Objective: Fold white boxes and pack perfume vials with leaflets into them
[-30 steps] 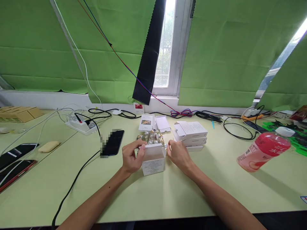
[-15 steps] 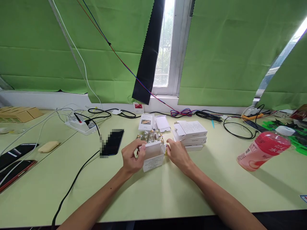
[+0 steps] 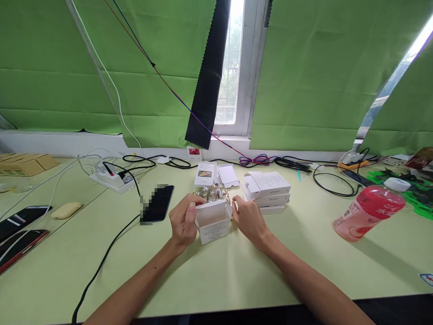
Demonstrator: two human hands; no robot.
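A small white carton stands on the table, its open top facing up and its printed side towards me. My left hand is closed at the carton's upper left corner, thumb raised and fingertips behind the rim. At the carton's right edge my right hand has its fingers bent together. A bit of gold shows beside those fingertips, but what they hold is mostly hidden. Just behind the carton lies a heap of shiny silver and gold wrapped pieces, partly covered by it.
Several white cartons are stacked to the right. An opened white box with a lid lies behind the heap. A phone and black cable lie left, a pink drink bottle right. A power strip sits at the back left.
My left hand has shifted slightly, and its thumb now points up beside the carton's corner. My right fingers have drawn in closer to the carton's right edge; less gold shows at them.
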